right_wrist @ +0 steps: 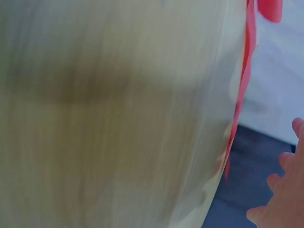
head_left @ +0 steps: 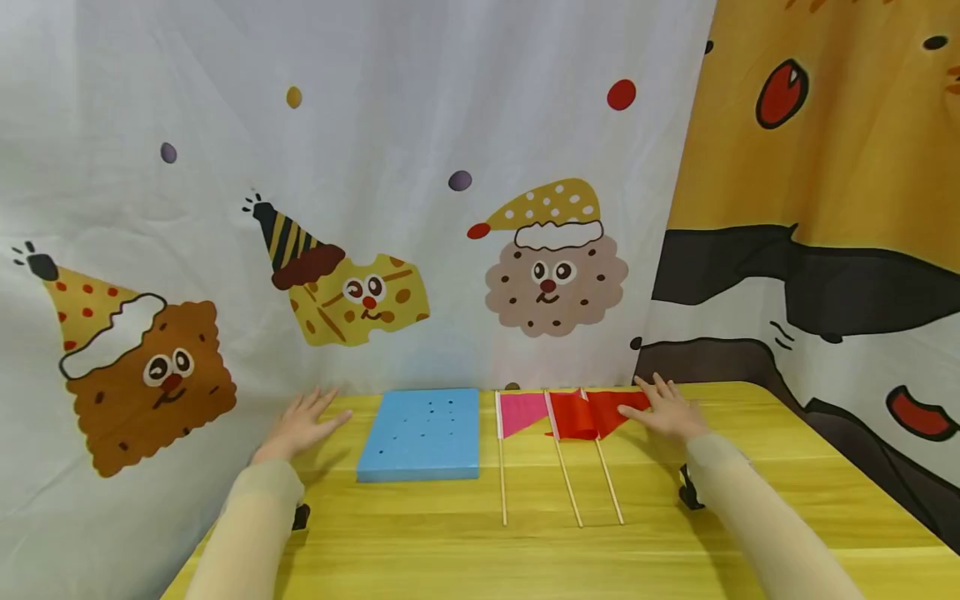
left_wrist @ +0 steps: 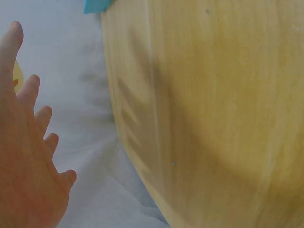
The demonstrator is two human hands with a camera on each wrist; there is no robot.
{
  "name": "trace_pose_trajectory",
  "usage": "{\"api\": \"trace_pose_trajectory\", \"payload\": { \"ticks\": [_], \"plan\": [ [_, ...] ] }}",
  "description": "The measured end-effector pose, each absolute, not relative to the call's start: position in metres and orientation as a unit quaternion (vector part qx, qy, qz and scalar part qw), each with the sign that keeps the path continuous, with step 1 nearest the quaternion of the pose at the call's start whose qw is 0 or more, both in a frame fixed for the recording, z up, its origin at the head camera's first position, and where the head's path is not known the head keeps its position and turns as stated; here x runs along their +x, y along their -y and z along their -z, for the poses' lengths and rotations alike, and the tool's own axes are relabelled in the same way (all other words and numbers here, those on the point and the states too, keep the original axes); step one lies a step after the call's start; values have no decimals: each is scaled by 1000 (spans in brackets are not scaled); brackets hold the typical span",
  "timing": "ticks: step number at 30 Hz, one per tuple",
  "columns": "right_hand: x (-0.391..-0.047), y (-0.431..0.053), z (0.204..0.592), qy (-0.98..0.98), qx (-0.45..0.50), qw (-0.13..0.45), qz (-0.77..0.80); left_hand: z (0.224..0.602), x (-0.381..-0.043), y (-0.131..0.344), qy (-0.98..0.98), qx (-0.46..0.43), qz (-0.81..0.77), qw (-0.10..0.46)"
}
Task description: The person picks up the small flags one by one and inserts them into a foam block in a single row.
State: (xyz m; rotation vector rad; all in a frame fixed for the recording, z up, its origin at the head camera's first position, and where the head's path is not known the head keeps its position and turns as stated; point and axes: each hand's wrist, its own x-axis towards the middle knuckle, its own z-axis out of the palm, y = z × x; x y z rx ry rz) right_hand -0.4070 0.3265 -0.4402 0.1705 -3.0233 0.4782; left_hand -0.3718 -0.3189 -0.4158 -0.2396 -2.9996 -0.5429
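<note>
My left hand (head_left: pixel 300 427) is held with its fingers spread, left of a flat blue block (head_left: pixel 420 446) with several small dark holes in its top. In the left wrist view the same hand (left_wrist: pixel 31 161) holds nothing, and a corner of the blue block (left_wrist: pixel 96 5) shows at the top. To the block's right lie a pink flag (head_left: pixel 519 413) and two red flags, one in the middle (head_left: pixel 572 417) and one at the right (head_left: pixel 609 408), on thin wooden sticks. My right hand (head_left: pixel 670 410) is spread at the right red flag's tip; whether they touch, I cannot tell.
The yellow wood-grain table (head_left: pixel 420 542) has a rounded far right corner. Behind it hangs a white cloth (head_left: pixel 390 108) with cartoon prints, and an orange and dark patterned part (head_left: pixel 847 167) is at the right. Small black pieces sit at both wrists.
</note>
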Motion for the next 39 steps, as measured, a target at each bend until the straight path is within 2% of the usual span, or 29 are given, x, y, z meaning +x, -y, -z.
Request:
{"api": "trace_pose_trajectory", "payload": {
  "ticks": [7,13,17,24,29,33,39],
  "plan": [
    [-406,-296,434,970,103,90,-203,426,-371,317,959,-95,263,41],
    [-400,-252,431,948,146,145,-243,435,-369,310,944,-103,312,43],
    [-394,-220,433,932,155,162,-284,437,-365,303,939,-97,329,37],
    [-388,-167,439,899,166,157,-375,438,-355,282,885,-87,457,-28],
    [-389,-144,442,877,141,144,-436,442,-351,273,869,-102,481,-54],
    [-386,-131,446,870,117,110,-466,445,-348,271,862,-106,491,-68],
    [-382,-118,456,856,90,27,-508,447,-345,269,851,-113,507,-73]
  ]
}}
